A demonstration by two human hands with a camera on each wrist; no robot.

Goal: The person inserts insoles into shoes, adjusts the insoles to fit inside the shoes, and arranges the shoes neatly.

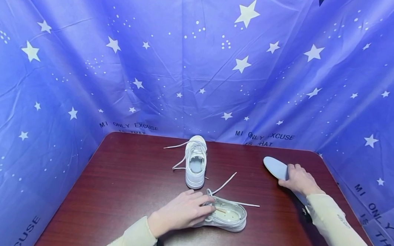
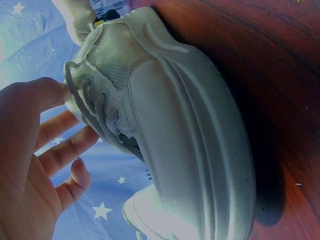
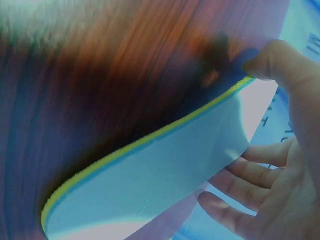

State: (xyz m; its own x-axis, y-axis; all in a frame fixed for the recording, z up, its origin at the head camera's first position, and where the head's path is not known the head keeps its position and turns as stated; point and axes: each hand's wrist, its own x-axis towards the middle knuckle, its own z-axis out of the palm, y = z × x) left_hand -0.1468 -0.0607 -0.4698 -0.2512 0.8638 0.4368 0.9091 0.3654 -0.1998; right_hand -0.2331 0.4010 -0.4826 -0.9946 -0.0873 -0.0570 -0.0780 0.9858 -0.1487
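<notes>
A white lace-up sneaker (image 1: 231, 226) lies near the table's front, its opening toward the right and its laces loose. My left hand (image 1: 185, 211) reaches over its laced front. In the left wrist view, the thumb and fingers (image 2: 70, 147) hold the sneaker (image 2: 180, 130) around the tongue and laces; the fingertips are partly hidden. On the right, my right hand (image 1: 301, 179) grips a pale insole (image 1: 275, 167) by its edges. The right wrist view shows the insole (image 3: 150, 180) with a yellow-green rim, thumb on one edge and fingers (image 3: 240, 182) on the other.
A second white sneaker (image 1: 195, 176) stands at the back middle, toe toward the curtain, with its laces trailing left. The dark red wooden table (image 1: 124, 178) has rounded far corners. A blue star-printed curtain (image 1: 186, 63) encloses its back and sides.
</notes>
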